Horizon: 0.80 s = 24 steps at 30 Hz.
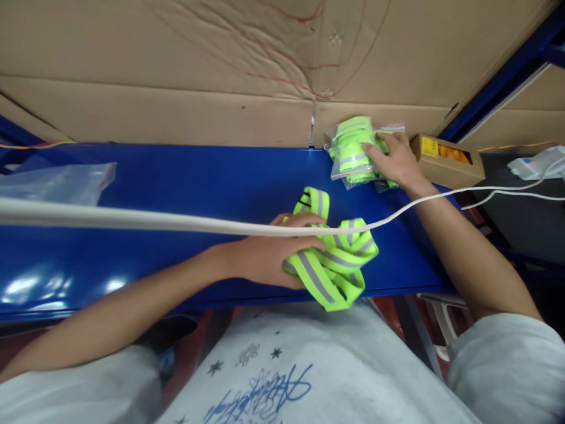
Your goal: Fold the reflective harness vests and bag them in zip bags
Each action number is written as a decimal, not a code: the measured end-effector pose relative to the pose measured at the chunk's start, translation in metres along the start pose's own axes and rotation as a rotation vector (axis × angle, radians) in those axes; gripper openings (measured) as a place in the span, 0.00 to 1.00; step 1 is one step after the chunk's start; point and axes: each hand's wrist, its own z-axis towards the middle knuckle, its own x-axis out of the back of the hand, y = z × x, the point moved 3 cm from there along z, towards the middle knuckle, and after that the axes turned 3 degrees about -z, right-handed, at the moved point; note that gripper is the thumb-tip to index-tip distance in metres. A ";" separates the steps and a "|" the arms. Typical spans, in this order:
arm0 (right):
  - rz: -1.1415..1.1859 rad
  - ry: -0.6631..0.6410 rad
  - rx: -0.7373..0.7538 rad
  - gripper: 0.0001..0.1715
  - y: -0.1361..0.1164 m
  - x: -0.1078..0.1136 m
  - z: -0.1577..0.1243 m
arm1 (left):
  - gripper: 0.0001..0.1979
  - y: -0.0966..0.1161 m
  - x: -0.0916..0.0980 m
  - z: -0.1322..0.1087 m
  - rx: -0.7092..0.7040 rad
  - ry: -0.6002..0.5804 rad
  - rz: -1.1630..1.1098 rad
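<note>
My left hand (pixel 273 256) is closed round part of a neon-yellow reflective strap (pixel 338 259) with a grey stripe. The strap lies in loose loops at the front of the blue table, some hanging at its edge. Farther back on the right, my right hand (pixel 395 158) grips at a pile of clear zip bags (pixel 353 150) holding similar folded straps. Its thumb rests on the front bag, and the other fingertips are partly hidden among the bags.
A white cable (pixel 176 225) crosses the view above my left hand. Clear plastic bags (pixel 66 182) lie on the blue table (pixel 185 176) at left. An open-windowed cardboard box (pixel 448 162) with orange contents stands right of the pile. Cardboard panels (pixel 176 112) close off the back.
</note>
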 end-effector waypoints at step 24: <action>-0.060 -0.030 0.087 0.35 0.016 -0.020 0.002 | 0.33 -0.064 0.073 -0.024 0.311 0.756 0.166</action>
